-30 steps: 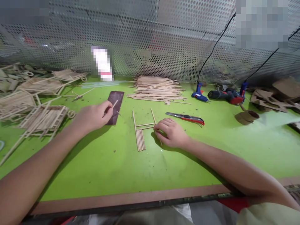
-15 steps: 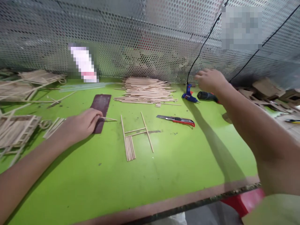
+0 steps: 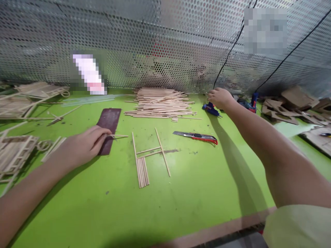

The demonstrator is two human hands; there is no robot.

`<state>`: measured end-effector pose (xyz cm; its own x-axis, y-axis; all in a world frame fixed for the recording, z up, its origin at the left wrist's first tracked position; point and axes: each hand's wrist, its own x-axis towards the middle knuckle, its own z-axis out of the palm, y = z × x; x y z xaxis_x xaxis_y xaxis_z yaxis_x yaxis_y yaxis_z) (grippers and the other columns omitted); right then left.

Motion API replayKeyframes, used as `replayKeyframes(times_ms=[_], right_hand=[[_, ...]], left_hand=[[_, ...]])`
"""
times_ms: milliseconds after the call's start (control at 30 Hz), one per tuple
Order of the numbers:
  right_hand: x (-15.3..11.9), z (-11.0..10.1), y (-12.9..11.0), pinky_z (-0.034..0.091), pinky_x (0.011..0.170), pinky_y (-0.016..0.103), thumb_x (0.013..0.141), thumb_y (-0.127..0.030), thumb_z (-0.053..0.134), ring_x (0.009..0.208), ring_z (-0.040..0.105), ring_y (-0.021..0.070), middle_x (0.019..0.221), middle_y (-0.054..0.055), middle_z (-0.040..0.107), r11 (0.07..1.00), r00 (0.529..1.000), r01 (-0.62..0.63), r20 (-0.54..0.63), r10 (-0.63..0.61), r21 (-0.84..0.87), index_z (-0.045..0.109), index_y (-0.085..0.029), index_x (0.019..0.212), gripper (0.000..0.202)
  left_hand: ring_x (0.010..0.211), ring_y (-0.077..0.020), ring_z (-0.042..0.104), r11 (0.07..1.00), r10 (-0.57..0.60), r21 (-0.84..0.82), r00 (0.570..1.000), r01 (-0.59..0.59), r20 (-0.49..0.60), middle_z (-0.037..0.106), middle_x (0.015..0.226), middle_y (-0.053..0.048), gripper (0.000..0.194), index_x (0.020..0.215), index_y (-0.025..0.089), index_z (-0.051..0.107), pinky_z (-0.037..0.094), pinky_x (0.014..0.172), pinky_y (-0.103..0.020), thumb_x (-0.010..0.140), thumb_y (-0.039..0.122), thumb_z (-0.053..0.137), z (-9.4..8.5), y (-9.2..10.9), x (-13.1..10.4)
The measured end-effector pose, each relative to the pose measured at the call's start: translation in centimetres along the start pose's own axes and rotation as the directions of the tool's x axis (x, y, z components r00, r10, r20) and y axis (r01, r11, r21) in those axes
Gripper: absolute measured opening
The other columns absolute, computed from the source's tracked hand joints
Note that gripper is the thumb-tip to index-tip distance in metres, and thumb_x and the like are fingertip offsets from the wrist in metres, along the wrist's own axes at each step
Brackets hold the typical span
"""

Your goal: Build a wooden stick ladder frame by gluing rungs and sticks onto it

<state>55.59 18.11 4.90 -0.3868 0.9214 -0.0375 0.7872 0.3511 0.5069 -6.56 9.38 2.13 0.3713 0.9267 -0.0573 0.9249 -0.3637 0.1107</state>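
Note:
My left hand point(image 3: 89, 143) is closed, pinching thin wooden sticks point(image 3: 120, 136) whose ends point right, above a dark brown sandpaper strip point(image 3: 110, 117). At the back right, my right hand point(image 3: 219, 99) has its fingers closed round the handle of a blue glue gun point(image 3: 211, 110), whose nozzle points right on the table. Between my hands lies an H-shaped stick frame point(image 3: 148, 150), with several short sticks point(image 3: 143, 172) side by side in its lower left corner. A utility knife point(image 3: 196, 136) with a red and black handle lies right of the frame, blade out.
A heap of wooden sticks point(image 3: 162, 103) lies at the back against a perforated metal screen point(image 3: 144, 44). Stick assemblies point(image 3: 18, 151) crowd the left side. Translucent glue sticks point(image 3: 90, 100) lie behind the sandpaper. Cardboard pieces point(image 3: 279, 112) and another blue tool point(image 3: 253, 101) are at right.
My right hand has come down and left onto the glue gun's handle, uncovering the second blue tool behind. My left hand stays by the sandpaper with its sticks. The view has shifted slightly.

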Motion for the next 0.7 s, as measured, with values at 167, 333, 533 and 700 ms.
replayKeyframes(times_ms=[167,333,533,700], right_hand=[[-1.3,-2.5,-0.5,0.042,0.096,0.04,0.085,-0.013,0.07,0.11,0.065,0.0271,0.117,0.02,0.079,0.991,0.989,-0.133,0.069,0.134,-0.022,0.077,-0.012,0.113,0.029],[-4.0,-7.8,-0.2,0.043,0.095,0.044,0.088,-0.024,0.078,0.114,0.063,0.0327,0.123,0.032,0.074,0.962,0.963,-0.271,0.001,0.271,-0.013,0.069,-0.002,0.123,0.043],[-7.5,-14.5,-2.5,0.051,0.103,0.052,0.095,-0.037,0.074,0.121,0.06,0.0372,0.123,0.018,0.07,0.919,0.854,-0.334,-0.346,0.388,0.208,0.065,-0.023,0.12,0.029],[-8.4,-17.9,-6.8,0.047,0.106,0.067,0.11,-0.037,0.051,0.123,0.061,0.0408,0.124,0.017,0.068,0.897,0.723,-0.404,-0.539,0.433,0.179,0.068,-0.024,0.114,0.022]], left_hand=[[0.107,-0.0326,0.078,0.999,0.004,0.04,1.0,-0.004,0.015,0.077,0.14,-0.011,0.066,0.131,0.024,0.075,0.063,0.085,-0.043,0.102,0.051,0.022,-0.2,0.3,0.2],[0.102,-0.0327,0.078,0.998,0.012,0.064,1.0,-0.013,0.018,0.077,0.141,-0.011,0.068,0.131,0.025,0.076,0.062,0.081,-0.043,0.101,0.052,0.022,-0.2,0.3,0.1],[0.101,-0.0328,0.08,0.998,0.037,0.06,0.999,-0.035,-0.031,0.078,0.142,-0.009,0.063,0.132,0.028,0.077,0.06,0.078,-0.042,0.103,0.05,0.025,0.5,-0.3,0.4],[0.098,-0.0326,0.08,0.999,0.044,0.016,0.998,-0.044,-0.041,0.079,0.14,-0.009,0.061,0.128,0.029,0.077,0.061,0.075,-0.041,0.102,0.052,0.026,0.6,-0.1,0.3]])
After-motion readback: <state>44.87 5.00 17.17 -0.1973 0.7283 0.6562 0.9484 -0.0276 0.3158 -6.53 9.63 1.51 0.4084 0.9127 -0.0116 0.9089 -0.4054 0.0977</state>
